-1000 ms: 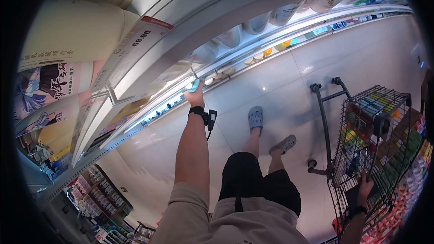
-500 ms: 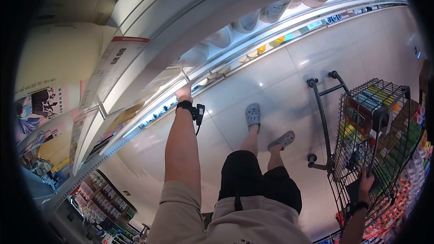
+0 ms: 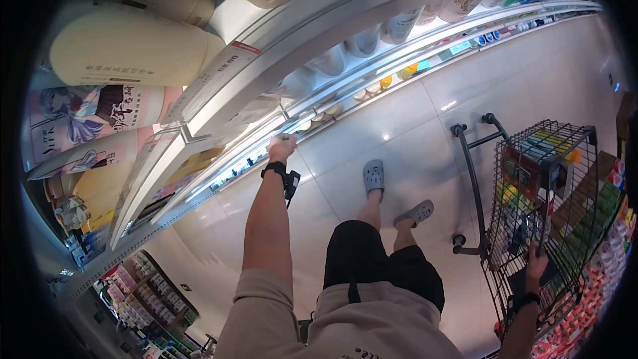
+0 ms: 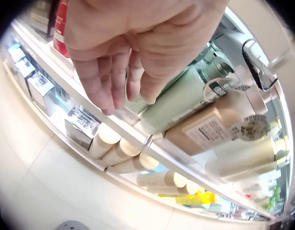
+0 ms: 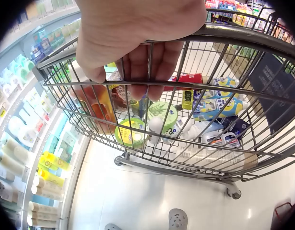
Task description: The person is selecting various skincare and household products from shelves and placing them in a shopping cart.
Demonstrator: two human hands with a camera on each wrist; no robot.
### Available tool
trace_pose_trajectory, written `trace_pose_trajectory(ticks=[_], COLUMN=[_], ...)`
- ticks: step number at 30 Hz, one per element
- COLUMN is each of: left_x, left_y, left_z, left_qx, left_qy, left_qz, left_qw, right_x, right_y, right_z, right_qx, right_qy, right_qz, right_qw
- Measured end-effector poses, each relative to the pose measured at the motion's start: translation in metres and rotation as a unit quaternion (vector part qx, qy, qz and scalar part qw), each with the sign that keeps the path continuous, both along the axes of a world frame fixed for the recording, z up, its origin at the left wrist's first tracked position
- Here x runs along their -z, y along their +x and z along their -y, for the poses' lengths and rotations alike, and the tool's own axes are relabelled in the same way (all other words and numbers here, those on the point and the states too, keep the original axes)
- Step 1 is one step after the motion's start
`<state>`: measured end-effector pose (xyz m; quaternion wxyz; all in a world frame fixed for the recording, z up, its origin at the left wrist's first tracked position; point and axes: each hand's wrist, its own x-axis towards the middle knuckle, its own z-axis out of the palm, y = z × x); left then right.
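My left hand (image 3: 282,148) is at a lower shelf edge, fingers hanging loosely bent. In the left wrist view, the fingers (image 4: 118,81) overlap a pale green pump bottle (image 4: 173,103) standing in the shelf's front row; nothing shows inside the hand. Beside that bottle stands a brown pump bottle (image 4: 212,127) with a white label. My right hand (image 5: 142,24) grips the wire side of a shopping cart (image 5: 253,38), its fingers seen through the wires. Inside the cart lie green round tubs (image 5: 130,134), blue and yellow packs (image 5: 217,105) and a red box (image 5: 185,81).
Cream bottles (image 3: 133,46) and a price tag (image 3: 226,66) are on the upper shelf, close to the head camera. Beige cylinders (image 4: 130,158) and dark boxes (image 4: 80,127) fill the bottom shelf. Two feet in grey clogs (image 3: 373,179) stand on the tiled floor between shelf and cart.
One second ago the left hand held a pale green thing at the shelf edge; now it shows none and has drawn slightly back. The right hand stays on the cart.
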<state>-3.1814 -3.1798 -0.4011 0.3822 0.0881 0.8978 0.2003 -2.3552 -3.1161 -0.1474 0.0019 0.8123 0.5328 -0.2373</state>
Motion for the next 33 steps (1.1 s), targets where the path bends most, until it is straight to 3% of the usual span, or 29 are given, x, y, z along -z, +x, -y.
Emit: trace_pose_trajectory(ticks=[4,6,10,14,16,18,20,22,24,26,27,30,33], left_x=[-0.041,-0.064,-0.124,-0.179,-0.210,-0.231,-0.235,-0.231,-0.212,-0.201,-0.202,-0.211,-0.213], left_y=[0.039,0.060,0.108,0.159,0.188,0.207,0.224,0.242,0.258,0.273,0.283,0.324,0.333], left_z=[0.036,0.060,0.095,0.139,0.155,0.169,0.175,0.179,0.176,0.176,0.171,0.153,0.125], left_qx=[0.196,0.333,0.427,0.560,0.586,0.613,0.606,0.608,0.458,0.445,0.425,0.459,0.482], left_qy=[0.043,0.059,0.014,0.046,0.029,0.013,0.017,0.019,-0.003,-0.013,-0.026,-0.025,0.038], left_qz=[0.061,0.014,0.053,0.050,0.074,0.101,0.094,0.090,0.058,0.028,0.004,0.020,0.012], left_qw=[0.978,0.941,0.903,0.826,0.806,0.783,0.790,0.789,0.887,0.895,0.905,0.888,0.875], right_x=[0.002,-0.001,-0.013,-0.019,-0.025,0.005,0.008,-0.027,-0.029,-0.041,-0.039,-0.051,-0.043], right_y=[0.007,-0.001,-0.007,-0.004,-0.006,0.018,0.031,0.010,0.025,0.015,0.017,0.038,0.027], right_z=[0.001,0.003,0.002,0.004,0.005,0.013,0.010,0.016,0.011,0.010,0.007,0.005,0.008], right_qx=[-0.018,-0.007,-0.025,-0.058,-0.061,-0.127,-0.120,-0.124,-0.095,-0.162,-0.246,-0.284,-0.325], right_qy=[0.011,0.032,0.016,0.015,0.017,0.084,0.059,0.077,0.059,0.040,0.063,0.017,0.053], right_qz=[0.013,0.007,0.038,0.071,0.082,0.228,0.193,0.182,0.117,0.111,0.148,0.080,0.041], right_qw=[1.000,0.999,0.999,0.996,0.995,0.962,0.972,0.972,0.987,0.980,0.956,0.955,0.943])
